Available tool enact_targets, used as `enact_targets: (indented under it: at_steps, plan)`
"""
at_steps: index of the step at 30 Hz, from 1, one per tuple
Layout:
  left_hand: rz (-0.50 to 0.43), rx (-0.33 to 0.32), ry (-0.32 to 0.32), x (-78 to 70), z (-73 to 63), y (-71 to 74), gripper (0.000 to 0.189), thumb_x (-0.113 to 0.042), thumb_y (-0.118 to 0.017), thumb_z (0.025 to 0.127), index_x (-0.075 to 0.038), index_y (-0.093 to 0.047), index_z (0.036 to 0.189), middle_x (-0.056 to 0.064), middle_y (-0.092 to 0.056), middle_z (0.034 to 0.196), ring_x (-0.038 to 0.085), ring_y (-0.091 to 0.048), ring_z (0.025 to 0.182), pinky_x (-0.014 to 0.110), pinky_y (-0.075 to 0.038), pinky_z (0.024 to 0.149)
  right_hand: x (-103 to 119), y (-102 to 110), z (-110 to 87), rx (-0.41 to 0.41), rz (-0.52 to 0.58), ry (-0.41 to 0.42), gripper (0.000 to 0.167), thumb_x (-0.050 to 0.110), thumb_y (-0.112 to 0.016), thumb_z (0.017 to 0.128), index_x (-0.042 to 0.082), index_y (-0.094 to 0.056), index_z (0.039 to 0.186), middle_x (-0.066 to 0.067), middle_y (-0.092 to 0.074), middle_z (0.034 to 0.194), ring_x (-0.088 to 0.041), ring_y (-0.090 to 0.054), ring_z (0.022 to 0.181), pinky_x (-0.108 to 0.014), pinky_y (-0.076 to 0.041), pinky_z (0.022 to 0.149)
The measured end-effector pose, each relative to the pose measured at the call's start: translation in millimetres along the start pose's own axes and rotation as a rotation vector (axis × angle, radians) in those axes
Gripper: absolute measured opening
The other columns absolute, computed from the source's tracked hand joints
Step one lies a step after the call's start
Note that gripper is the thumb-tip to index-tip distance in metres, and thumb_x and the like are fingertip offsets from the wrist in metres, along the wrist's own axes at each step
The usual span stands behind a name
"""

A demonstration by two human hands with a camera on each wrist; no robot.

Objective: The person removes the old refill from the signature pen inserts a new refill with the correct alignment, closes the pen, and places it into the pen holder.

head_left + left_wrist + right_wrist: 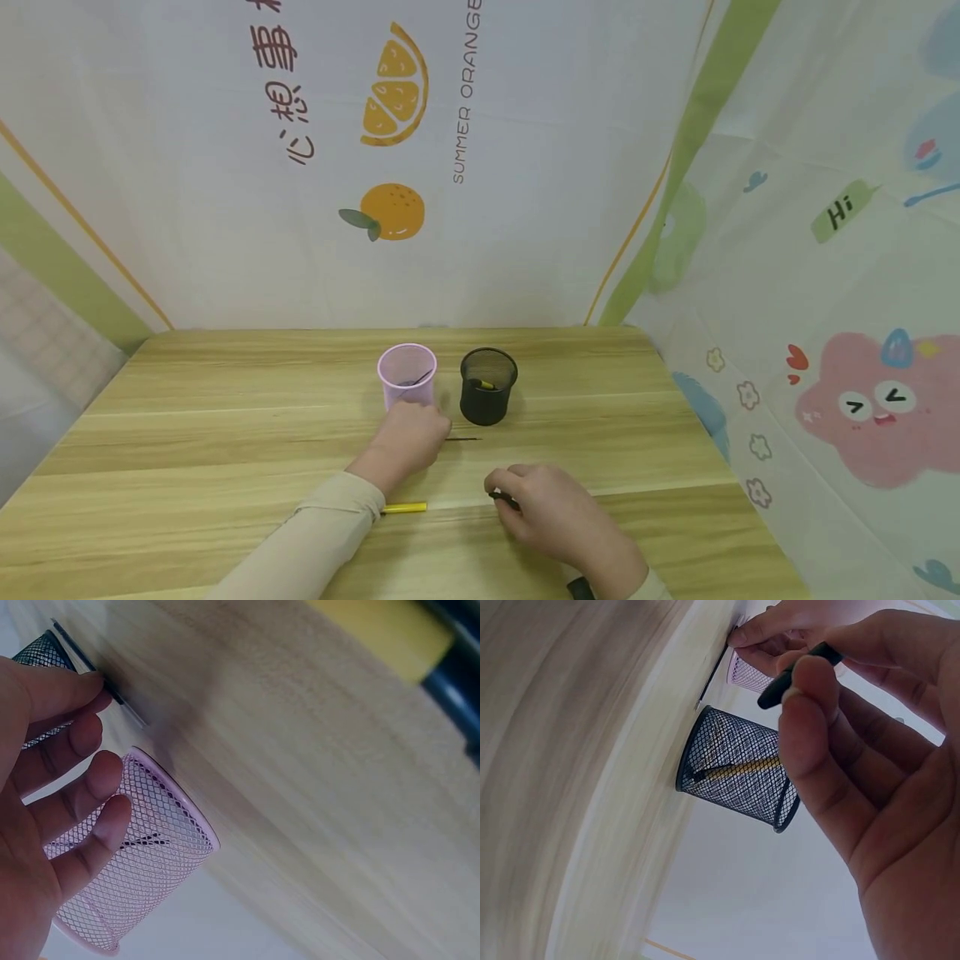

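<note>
My left hand (408, 435) is low over the table in front of the pink mesh pen cup (407, 367). Its thumb and index finger pinch a thin dark stick (112, 691) with a pale, clear tip, looking like a pen refill. The stick points right, close to the tabletop. Nearer to me, my right hand (551, 512) pinches a small black pen cap (780, 684) between thumb and fingers. Beyond the hands stands a black mesh pen cup (486, 400) with a yellow-and-black pen (739, 768) inside. A dark stick (146, 841) shows through the pink cup's mesh.
A yellow pen (405, 507) with a black part lies on the wooden table (225, 467), partly hidden by my left sleeve. A black object (580, 588) shows beside my right wrist. Printed cloths (525, 208) hang behind and at the right of the table.
</note>
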State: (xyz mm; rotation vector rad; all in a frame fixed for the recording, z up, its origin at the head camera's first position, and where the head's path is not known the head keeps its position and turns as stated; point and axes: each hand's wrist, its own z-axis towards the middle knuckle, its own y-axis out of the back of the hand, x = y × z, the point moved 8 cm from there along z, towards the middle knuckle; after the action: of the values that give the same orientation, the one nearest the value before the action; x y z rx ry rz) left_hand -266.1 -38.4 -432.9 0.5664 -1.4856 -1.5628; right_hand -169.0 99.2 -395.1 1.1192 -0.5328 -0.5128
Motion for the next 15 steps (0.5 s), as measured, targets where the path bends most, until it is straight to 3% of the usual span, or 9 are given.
enact_targets:
  at_steps: [15]
  plan:
    - [0.009, 0.008, -0.015, 0.2, -4.6, 1.9, 0.018, -0.016, -0.082, 0.084, -0.020, -0.069, 0.072, -0.003, -0.073, 0.073, 0.017, -0.069, 0.064, 0.040, -0.059, 0.060, -0.7, -3.1, 1.1, 0.040, 0.026, -0.026, 0.016, 0.007, -0.079, 0.091, 0.017, -0.074, 0.103, 0.011, -0.075, 0.092, 0.002, -0.063, 0.078, -0.016, -0.054, 0.069]
